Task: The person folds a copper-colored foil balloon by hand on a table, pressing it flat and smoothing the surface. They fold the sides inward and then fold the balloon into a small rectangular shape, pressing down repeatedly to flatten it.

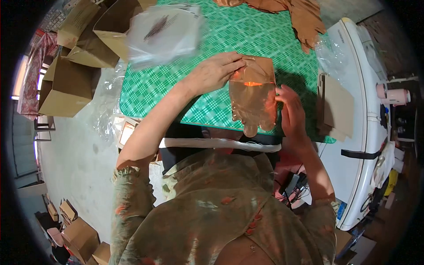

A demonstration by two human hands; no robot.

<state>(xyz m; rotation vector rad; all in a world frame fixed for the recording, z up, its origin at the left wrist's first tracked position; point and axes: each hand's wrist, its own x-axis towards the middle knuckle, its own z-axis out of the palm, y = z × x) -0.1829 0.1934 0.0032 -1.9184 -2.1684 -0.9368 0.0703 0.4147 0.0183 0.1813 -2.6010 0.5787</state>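
A shiny copper-brown glove (253, 99) lies at the near edge of the table, its cuff toward the back and its fingers pointing at me. A bright orange glint crosses it just below the cuff. My left hand (214, 73) is closed on the upper left corner of the cuff, fingers on top. At the glove's right edge, my right hand (291, 110) is curled with its fingertips closed on the side, under reddish light. More brown gloves (304, 20) lie in a heap at the table's far right.
A blurred stack of clear plastic bags (165, 35) sits at the back left of the green checked tablecloth (212, 101). Open cardboard boxes (73, 86) stand left of the table. Flat cardboard pieces (336, 104) and a white refrigerator (351, 84) are on the right.
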